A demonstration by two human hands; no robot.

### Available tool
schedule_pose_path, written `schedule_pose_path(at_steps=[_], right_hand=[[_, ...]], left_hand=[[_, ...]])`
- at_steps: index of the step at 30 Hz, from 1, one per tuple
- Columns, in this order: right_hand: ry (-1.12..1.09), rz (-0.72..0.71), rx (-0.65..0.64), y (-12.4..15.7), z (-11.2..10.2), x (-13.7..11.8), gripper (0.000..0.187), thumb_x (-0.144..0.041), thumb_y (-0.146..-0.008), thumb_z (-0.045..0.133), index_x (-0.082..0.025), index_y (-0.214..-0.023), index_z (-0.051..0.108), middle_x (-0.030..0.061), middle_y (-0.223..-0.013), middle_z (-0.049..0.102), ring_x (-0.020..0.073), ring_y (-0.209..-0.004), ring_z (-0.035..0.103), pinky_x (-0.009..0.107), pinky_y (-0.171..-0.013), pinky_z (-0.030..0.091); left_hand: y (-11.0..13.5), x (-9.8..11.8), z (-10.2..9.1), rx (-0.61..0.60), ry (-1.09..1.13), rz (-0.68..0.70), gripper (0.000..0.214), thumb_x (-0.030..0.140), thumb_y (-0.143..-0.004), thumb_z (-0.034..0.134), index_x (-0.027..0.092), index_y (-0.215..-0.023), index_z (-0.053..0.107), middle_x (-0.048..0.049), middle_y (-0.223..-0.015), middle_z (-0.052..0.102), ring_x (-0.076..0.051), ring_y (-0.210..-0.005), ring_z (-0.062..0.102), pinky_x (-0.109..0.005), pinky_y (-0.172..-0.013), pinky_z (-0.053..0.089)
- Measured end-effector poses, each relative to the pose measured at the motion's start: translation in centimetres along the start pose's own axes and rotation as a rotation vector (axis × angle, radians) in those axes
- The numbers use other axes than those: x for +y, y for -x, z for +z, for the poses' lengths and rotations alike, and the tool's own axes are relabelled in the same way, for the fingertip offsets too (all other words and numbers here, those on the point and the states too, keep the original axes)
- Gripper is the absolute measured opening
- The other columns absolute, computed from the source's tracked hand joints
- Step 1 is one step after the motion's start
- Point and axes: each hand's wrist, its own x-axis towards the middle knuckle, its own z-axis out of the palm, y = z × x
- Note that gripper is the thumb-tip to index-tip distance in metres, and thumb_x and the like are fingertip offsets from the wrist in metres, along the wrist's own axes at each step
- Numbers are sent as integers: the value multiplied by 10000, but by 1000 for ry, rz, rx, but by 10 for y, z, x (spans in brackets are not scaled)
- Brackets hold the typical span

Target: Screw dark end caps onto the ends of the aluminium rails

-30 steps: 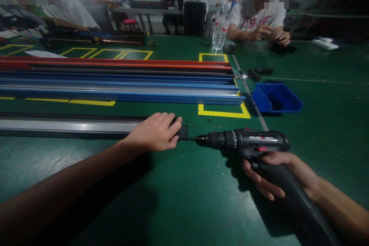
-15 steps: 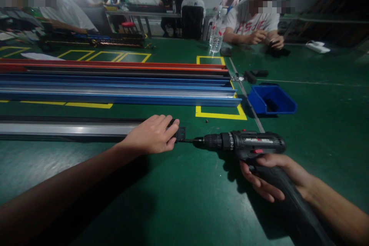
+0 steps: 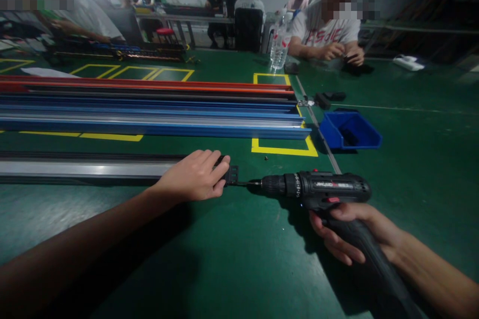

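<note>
Drill (image 3: pixel 333 187) points left, long axis nearly parallel to silver rail (image 3: pixel 90 168).

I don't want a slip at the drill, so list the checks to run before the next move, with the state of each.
1. Rail steadied: ok, the left hand grips its end nearest the drill.
2. Drill held: ok, the right hand is around its handle.
3. Bit at the black end piece: ok, it reaches the lower edge.
4. Bit seated: cannot tell, its tip is too small to make out.
5. Left fingers well clear of the bit: not ok, they look close to its tip.
6. No loose pieces nearby: not ok, a small part lies on the table just beyond the drill's front.
</note>
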Motion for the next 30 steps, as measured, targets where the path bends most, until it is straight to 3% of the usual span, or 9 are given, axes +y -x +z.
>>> schedule_pose_path(at_steps=[12,30], right_hand=[[-22,5,76,1,-2,3,338,-375,-898,632,-73,-1010,734,32,-729,628,60,-407,536,221,-523,521],[-63,2,-23,-1,-3,-2,358,-288,-913,584,-26,-1111,728,81,-817,689,88,-489,645,246,-597,592]], left_hand=[[-1,0,-2,13,-16,9,458,276,-969,449,-2,-1291,619,-262,-1104,672,-332,-935,664,-439,-756,562],[0,0,0,1,-15,-4,459,291,-960,475,18,-1307,603,-245,-1126,665,-324,-941,653,-429,-764,547]])
